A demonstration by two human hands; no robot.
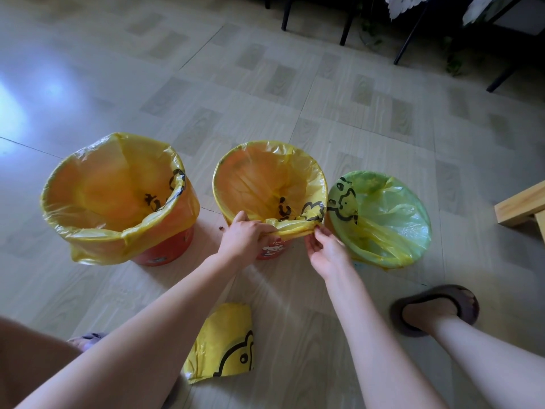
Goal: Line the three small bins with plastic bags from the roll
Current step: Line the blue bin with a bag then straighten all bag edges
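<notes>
Spare folded bag (pixel 221 343) on the near floor; beyond, left hand (pixel 243 236) and right hand (pixel 323 249) pinch the yellow bag's hem (pixel 290 227) over the middle bin's (pixel 274 250) near rim, where overstretching could tear the thin film.

Wooden furniture (pixel 522 208) cut off at right edge, left foot (pixel 85 339) mostly behind forearm, middle bin's (pixel 272 251) print half covered

Three bins standing upright in a row on the floor, all lined with yellow bags: left orange bin (pixel 165 255), middle orange bin (pixel 272 250) with bag edge (pixel 290 227) bunching at its 6 o'clock rim, green bin (pixel 380 214) touching it at 3 o'clock. Flattened bag roll (pixel 222 343) lying at 6 o'clock.
</notes>
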